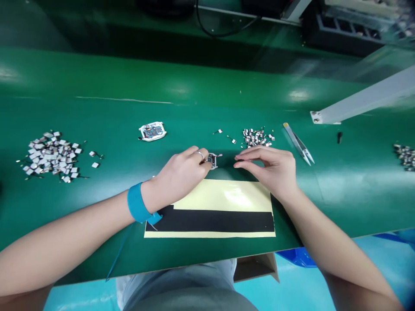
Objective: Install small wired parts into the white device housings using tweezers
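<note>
My left hand (181,172), with a ring and a blue wrist strap (138,204), is closed on a small silvery electronic part (212,160) just beyond the yellow sheet. My right hand (270,166) hovers a little to the right, thumb and fingers pinched on a tiny dark piece (238,163) I cannot make out. A yellow sheet with a black strip (212,209) lies under both wrists. A white-framed circuit board (152,131) rests further back on the left.
A big heap of small silvery parts (52,156) lies at the left, a smaller heap (256,137) behind my right hand, another (404,155) at the right edge. Tweezers (300,144) lie right of it. A white rail (363,100) crosses the green table (207,95).
</note>
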A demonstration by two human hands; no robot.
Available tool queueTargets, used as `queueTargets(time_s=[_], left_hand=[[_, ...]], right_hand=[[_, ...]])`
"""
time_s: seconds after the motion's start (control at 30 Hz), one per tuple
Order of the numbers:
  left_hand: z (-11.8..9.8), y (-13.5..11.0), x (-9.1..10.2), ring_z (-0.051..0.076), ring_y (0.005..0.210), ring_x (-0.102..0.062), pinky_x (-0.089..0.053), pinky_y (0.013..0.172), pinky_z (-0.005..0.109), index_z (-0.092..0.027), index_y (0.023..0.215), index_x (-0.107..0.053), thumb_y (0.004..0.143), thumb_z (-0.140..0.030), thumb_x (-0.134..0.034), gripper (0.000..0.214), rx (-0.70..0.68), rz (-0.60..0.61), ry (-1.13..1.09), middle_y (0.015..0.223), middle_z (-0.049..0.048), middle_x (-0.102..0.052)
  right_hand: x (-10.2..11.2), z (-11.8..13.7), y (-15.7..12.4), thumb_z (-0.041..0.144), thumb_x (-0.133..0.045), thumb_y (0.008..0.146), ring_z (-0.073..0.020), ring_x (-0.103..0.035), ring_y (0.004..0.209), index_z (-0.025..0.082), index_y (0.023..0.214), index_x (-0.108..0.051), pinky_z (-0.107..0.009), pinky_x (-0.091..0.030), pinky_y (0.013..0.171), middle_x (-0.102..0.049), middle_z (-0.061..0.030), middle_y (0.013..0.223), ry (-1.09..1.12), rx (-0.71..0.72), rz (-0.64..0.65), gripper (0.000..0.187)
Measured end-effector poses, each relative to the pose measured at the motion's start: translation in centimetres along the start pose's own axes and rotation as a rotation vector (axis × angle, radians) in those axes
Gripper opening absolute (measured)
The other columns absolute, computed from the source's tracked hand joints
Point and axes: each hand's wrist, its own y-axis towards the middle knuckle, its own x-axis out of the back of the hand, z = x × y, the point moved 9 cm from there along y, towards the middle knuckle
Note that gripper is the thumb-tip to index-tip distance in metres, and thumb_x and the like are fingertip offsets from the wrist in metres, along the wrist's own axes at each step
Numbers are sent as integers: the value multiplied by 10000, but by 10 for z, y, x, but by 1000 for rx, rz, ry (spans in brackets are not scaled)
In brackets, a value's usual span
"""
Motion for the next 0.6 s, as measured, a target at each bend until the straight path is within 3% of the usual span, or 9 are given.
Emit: queueTargets(time_s=[0.13, 0.23, 0.37, 0.6], left_hand=[[-1, 0, 0, 186, 759, -538, -456, 624, 273, -132, 842, -630, 798, -51, -428, 222, 6, 25, 2, 798, 79, -579], [0, -1, 1, 193, 760, -537, -448, 597, 270, -137, 854, -627, 787, -60, -464, 192, 18, 31, 0, 812, 78, -582], [0, 0, 0, 188, 739, -531, -443, 590, 269, -132, 842, -628, 778, -75, -494, 159, 23, 35, -6, 806, 73, -579], [-1, 0, 3, 182, 724, -523, -430, 577, 261, -128, 807, -627, 766, -91, -529, 112, 14, 14, 9, 780, 68, -575]], right_hand=[[4, -12, -3, 170, -697, 652, -148, -649, 693, 205, 705, -630, -267, -534, 628, -681, 1, 731, 72, -134, -62, 92], [1, 2, -2, 116, -697, 642, -147, -646, 687, 212, 705, -602, -277, -531, 622, -672, 7, 724, 187, -24, -157, 149], [-20, 20, 2, 123, -695, 646, -159, -637, 668, 205, 717, -577, -290, -521, 567, -659, -8, 698, 184, 120, -127, 160], [-27, 30, 3, 133, -684, 665, -144, -635, 655, 191, 712, -546, -256, -518, 544, -653, -22, 674, 64, 227, -125, 157]])
